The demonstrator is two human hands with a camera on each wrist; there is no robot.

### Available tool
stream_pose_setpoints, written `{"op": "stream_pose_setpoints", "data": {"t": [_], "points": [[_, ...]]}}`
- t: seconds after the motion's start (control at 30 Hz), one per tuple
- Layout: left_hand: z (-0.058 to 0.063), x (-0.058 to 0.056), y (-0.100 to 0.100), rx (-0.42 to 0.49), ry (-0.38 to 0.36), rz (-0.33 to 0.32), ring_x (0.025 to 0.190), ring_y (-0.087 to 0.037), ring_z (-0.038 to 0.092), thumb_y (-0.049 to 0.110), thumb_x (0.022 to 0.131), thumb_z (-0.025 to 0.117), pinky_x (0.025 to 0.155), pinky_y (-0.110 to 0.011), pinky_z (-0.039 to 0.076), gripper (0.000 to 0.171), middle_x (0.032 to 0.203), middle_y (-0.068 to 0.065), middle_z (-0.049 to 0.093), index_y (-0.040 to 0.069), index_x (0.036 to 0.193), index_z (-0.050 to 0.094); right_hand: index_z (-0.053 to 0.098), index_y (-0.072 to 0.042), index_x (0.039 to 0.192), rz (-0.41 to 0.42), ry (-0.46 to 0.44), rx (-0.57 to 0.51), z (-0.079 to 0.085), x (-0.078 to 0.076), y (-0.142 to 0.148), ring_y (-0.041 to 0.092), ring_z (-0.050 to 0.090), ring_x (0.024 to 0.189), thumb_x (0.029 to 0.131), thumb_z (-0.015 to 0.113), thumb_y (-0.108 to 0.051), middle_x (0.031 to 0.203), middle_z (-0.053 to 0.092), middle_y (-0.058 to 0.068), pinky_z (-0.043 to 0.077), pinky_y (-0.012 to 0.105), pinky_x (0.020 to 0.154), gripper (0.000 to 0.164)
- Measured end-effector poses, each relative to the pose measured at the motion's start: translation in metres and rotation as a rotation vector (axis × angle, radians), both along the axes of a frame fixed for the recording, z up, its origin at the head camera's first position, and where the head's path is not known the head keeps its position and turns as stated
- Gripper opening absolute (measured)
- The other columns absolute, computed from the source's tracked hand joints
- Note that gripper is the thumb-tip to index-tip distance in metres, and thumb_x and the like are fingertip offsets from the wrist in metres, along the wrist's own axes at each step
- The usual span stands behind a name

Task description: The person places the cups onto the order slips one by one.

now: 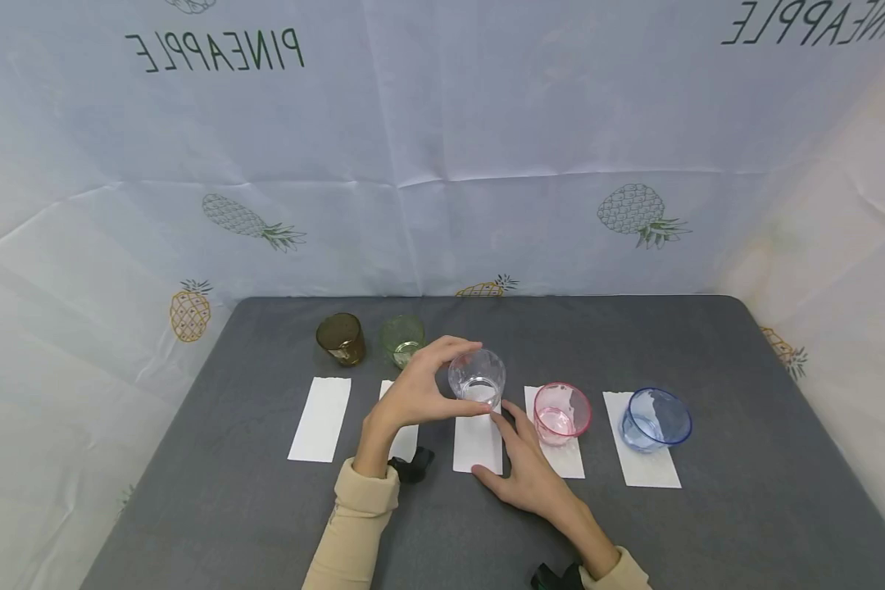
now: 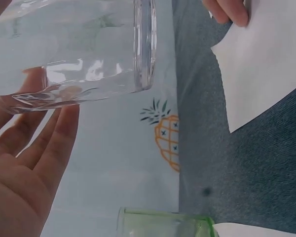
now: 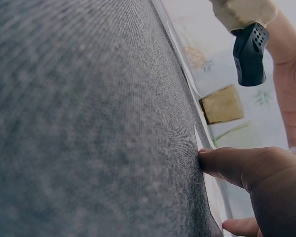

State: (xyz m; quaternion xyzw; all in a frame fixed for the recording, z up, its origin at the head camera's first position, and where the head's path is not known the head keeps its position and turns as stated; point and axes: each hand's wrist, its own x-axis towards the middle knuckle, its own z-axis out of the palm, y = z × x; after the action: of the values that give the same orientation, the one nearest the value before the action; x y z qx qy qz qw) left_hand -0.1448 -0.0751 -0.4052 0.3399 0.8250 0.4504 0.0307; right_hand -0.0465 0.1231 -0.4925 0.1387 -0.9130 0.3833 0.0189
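My left hand (image 1: pixel 419 392) holds a clear glass (image 1: pixel 487 369) above the table, thumb on its near side and fingers round its far side. In the left wrist view the glass (image 2: pixel 98 47) lies across the fingers. Under it is a white paper strip (image 1: pixel 478 449). My right hand (image 1: pixel 528 474) touches that strip, with thumb and fingers spread apart at its edges. The right wrist view shows the thumb (image 3: pixel 227 162) set down on the paper's edge.
An amber glass (image 1: pixel 342 336) and a green glass (image 1: pixel 402 336) stand at the back left, behind two paper strips. To the right, a pink-rimmed glass (image 1: pixel 560 410) and a blue glass (image 1: pixel 652 419) each stand on a strip. The grey table (image 1: pixel 229 508) meets a pineapple-print cloth (image 1: pixel 450 238).
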Motion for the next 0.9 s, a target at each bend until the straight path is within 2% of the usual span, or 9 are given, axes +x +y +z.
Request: {"op": "stream_pose_setpoints", "data": {"t": [0.13, 0.4, 0.63, 0.9], "points": [[-0.004, 0.002, 0.000, -0.019, -0.005, -0.016, 0.119, -0.022, 0.061, 0.029, 0.075, 0.091, 0.102, -0.047, 0.053, 0.076, 0.137, -0.011, 0.062, 0.009, 0.141, 0.061, 0.050, 0.006, 0.144, 0.003, 0.012, -0.002, -0.001, 0.000, -0.001, 0.050, 0.040, 0.142, 0.081, 0.086, -0.028, 0.156, 0.036, 0.030, 0.043, 0.066, 0.109, 0.080], [-0.008, 0.003, -0.003, -0.032, -0.042, -0.057, 0.108, -0.027, 0.061, 0.027, 0.077, 0.090, 0.097, -0.041, 0.053, 0.072, 0.133, -0.013, 0.064, 0.009, 0.140, 0.061, 0.049, 0.009, 0.144, 0.008, -0.009, -0.002, 0.000, -0.001, 0.000, 0.050, 0.040, 0.143, 0.081, 0.086, -0.029, 0.156, 0.035, 0.030, 0.043, 0.066, 0.109, 0.082], [-0.014, 0.001, -0.001, -0.071, -0.077, -0.116, 0.122, -0.022, 0.061, 0.025, 0.075, 0.092, 0.104, -0.041, 0.052, 0.072, 0.136, -0.006, 0.063, 0.011, 0.138, 0.061, 0.049, 0.005, 0.145, 0.009, -0.008, -0.001, 0.000, -0.001, 0.000, 0.049, 0.039, 0.143, 0.081, 0.086, -0.030, 0.155, 0.036, 0.031, 0.041, 0.066, 0.111, 0.083], [-0.017, 0.000, 0.000, -0.133, -0.121, -0.168, 0.121, -0.022, 0.061, 0.024, 0.074, 0.092, 0.102, -0.036, 0.053, 0.072, 0.134, -0.007, 0.063, 0.010, 0.138, 0.060, 0.048, 0.005, 0.145, 0.015, 0.031, -0.013, -0.001, -0.001, 0.001, 0.047, 0.042, 0.141, 0.080, 0.087, -0.030, 0.154, 0.037, 0.030, 0.043, 0.065, 0.109, 0.083]]}}
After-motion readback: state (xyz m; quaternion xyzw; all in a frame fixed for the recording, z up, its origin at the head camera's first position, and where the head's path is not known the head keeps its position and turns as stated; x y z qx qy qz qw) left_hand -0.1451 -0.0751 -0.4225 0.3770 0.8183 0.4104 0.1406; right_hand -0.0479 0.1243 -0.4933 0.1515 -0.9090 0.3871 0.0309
